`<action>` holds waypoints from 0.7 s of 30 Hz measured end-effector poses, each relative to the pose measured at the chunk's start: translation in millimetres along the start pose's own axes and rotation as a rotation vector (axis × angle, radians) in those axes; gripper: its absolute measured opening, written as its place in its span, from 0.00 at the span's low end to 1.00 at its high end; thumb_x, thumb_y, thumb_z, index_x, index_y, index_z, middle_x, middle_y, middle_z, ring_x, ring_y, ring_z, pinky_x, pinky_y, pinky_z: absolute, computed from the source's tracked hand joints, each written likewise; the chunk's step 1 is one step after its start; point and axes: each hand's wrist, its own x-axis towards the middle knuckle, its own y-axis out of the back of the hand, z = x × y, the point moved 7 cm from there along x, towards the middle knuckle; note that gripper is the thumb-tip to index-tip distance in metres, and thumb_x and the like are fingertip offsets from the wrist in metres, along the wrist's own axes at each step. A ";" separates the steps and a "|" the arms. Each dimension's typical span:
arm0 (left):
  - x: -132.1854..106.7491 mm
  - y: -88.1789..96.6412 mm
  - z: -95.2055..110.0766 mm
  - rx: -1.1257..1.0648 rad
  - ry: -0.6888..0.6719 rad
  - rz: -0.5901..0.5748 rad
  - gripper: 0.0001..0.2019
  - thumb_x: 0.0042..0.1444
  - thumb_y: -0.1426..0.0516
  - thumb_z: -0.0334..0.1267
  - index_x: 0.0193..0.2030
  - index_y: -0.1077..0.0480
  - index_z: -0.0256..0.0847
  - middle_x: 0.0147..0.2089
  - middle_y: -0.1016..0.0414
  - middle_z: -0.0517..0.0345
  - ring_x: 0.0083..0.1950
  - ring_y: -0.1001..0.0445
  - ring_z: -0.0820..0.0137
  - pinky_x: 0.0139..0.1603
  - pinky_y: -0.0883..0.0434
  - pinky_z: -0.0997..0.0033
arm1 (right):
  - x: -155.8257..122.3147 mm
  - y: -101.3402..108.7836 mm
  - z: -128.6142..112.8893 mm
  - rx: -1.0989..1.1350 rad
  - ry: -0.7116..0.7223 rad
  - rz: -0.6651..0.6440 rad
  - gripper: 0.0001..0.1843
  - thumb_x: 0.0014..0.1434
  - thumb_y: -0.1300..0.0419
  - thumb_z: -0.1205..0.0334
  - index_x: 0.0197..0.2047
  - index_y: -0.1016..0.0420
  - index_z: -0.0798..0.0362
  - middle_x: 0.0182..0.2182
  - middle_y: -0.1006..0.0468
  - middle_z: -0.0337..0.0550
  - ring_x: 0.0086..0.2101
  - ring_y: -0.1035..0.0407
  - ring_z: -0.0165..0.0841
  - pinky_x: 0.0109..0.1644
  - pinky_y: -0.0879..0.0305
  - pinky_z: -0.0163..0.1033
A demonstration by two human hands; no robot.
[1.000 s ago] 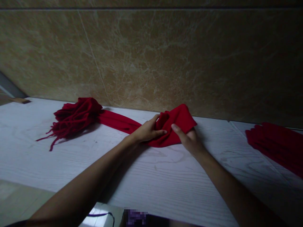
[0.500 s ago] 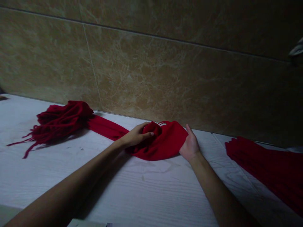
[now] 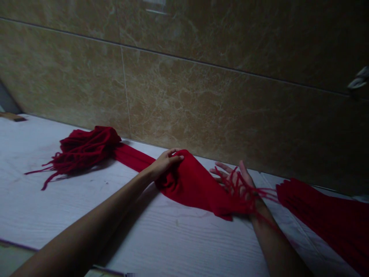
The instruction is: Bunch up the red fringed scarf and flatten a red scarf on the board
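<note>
A red fringed scarf (image 3: 198, 188) stretches along the pale wood-grain surface. My left hand (image 3: 167, 163) grips its folded middle between thumb and fingers. Fringe strands at the scarf's right end drape over my right hand (image 3: 236, 181), whose fingers are spread with the palm up. From my left hand a narrow red band runs left to a bunched red heap (image 3: 89, 148) with loose tassels.
Another red fabric piece (image 3: 325, 211) lies at the right edge. A brown tiled wall (image 3: 184, 96) rises behind the surface (image 3: 138, 234). A small brown block (image 3: 13, 116) is at the far left, and a metal fitting (image 3: 359, 80) shows on the right.
The scarf's right end has unfolded toward the right, and its fringe now lies across my right hand. That hand has opened and shifted slightly right. My left hand keeps its grip.
</note>
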 end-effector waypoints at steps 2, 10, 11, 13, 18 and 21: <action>-2.5 -5.7 -1.0 0.023 0.026 -0.060 0.18 0.45 0.31 0.36 0.43 0.31 0.40 0.32 0.23 0.63 0.30 0.25 0.74 0.32 0.29 0.78 | 3.1 -13.3 10.2 0.044 -0.091 -0.095 0.37 0.64 0.57 0.29 0.55 0.27 0.50 0.50 0.20 0.53 0.40 0.22 0.41 0.31 0.25 0.43; -30.3 -41.0 12.8 0.043 0.158 -0.439 0.29 0.46 0.36 0.29 0.56 0.33 0.46 0.37 0.21 0.62 0.32 0.25 0.73 0.32 0.31 0.79 | 7.5 -32.4 1.3 -0.396 0.269 0.069 0.29 0.58 0.36 0.39 0.56 0.27 0.46 0.58 0.26 0.48 0.60 0.34 0.41 0.57 0.33 0.43; -34.5 -47.2 12.8 0.075 0.166 -0.506 0.28 0.47 0.36 0.29 0.56 0.32 0.45 0.38 0.21 0.61 0.34 0.25 0.73 0.34 0.30 0.78 | 6.6 -44.9 -0.1 -0.457 0.312 0.017 0.33 0.56 0.34 0.40 0.60 0.30 0.46 0.61 0.29 0.47 0.62 0.37 0.42 0.62 0.37 0.46; -41.1 -58.1 10.5 0.131 0.169 -0.625 0.25 0.49 0.35 0.29 0.55 0.29 0.44 0.44 0.21 0.59 0.40 0.24 0.73 0.41 0.29 0.77 | 4.7 -71.1 1.2 -0.546 0.334 -0.109 0.39 0.54 0.33 0.38 0.63 0.32 0.48 0.61 0.28 0.49 0.60 0.35 0.46 0.63 0.39 0.49; -39.5 -62.7 0.7 0.262 0.117 -0.694 0.20 0.51 0.33 0.33 0.52 0.27 0.43 0.51 0.24 0.57 0.49 0.25 0.71 0.52 0.29 0.73 | 1.6 -90.8 -0.3 -0.651 0.317 -0.081 0.27 0.55 0.33 0.42 0.49 0.21 0.53 0.44 0.18 0.46 0.47 0.26 0.43 0.53 0.31 0.44; -33.3 -53.6 -2.6 0.342 0.106 -0.638 0.21 0.51 0.31 0.39 0.52 0.28 0.45 0.47 0.23 0.59 0.43 0.24 0.71 0.44 0.27 0.73 | 0.4 -78.5 3.1 -0.642 0.199 -0.013 0.22 0.53 0.30 0.43 0.38 0.19 0.54 0.34 0.18 0.42 0.34 0.25 0.36 0.38 0.30 0.37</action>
